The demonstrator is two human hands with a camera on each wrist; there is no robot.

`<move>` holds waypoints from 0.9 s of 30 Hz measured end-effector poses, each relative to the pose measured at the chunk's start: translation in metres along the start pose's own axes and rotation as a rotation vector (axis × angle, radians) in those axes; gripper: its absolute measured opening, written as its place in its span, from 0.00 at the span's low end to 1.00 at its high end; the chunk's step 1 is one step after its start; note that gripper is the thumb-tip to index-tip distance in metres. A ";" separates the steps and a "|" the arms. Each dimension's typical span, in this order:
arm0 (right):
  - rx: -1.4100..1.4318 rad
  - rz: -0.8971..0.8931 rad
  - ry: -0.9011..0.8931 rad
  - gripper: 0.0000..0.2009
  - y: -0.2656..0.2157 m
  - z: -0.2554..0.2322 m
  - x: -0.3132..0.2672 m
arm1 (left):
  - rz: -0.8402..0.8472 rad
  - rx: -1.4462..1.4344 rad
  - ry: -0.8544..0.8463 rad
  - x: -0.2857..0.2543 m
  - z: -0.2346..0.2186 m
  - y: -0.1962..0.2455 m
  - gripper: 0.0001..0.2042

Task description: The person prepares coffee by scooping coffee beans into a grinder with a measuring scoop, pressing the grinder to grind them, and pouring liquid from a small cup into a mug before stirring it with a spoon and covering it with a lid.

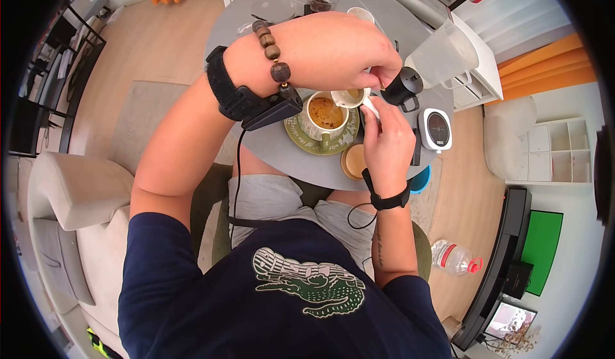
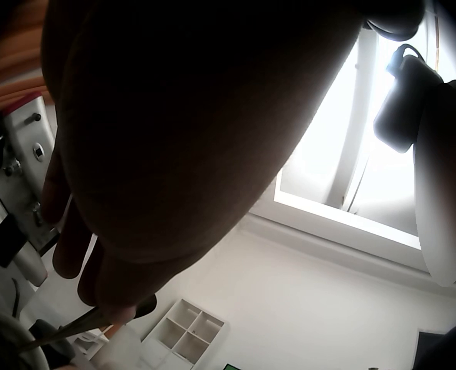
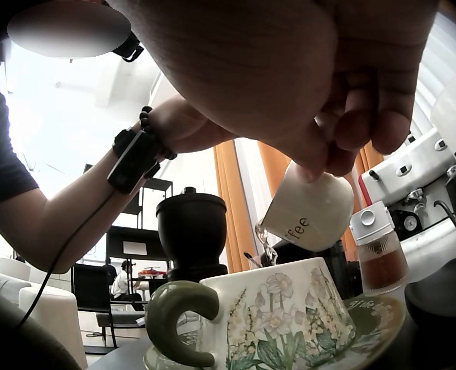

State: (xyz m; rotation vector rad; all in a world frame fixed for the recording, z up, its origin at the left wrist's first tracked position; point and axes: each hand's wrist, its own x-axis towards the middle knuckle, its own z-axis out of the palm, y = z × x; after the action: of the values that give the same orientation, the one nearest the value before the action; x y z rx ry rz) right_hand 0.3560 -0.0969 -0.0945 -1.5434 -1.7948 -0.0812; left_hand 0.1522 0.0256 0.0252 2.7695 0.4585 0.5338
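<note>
In my right hand (image 1: 389,142) is a small white cup (image 3: 309,208) with lettering on its side, gripped and tipped over a larger floral cup (image 3: 286,316). A thin streak of liquid runs from its lip. Brown, speckled liquid fills the floral cup, which has a green handle and stands on a green saucer (image 1: 306,142). My left arm crosses above it all, and the left hand (image 1: 343,50) reaches the small cup. Its thumb and fingers pinch a thin utensil (image 2: 82,324) with a dark end, slanting down to the small cup; its tip is hidden.
Right of the cups stand a black lidded pot (image 1: 402,87), a clear jug (image 1: 448,54) and a white digital scale (image 1: 435,129). A round wooden disc (image 1: 352,161) lies near the table's front edge. Glass containers (image 1: 322,1) are at the back.
</note>
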 end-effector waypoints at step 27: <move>-0.020 -0.028 -0.005 0.10 -0.001 -0.003 0.003 | -0.022 -0.006 0.030 -0.007 -0.004 0.003 0.06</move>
State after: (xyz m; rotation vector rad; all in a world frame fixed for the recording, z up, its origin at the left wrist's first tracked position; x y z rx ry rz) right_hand 0.3560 -0.0961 -0.0903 -1.5339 -1.8254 -0.1092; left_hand 0.1455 0.0208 0.0275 2.7507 0.4922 0.5721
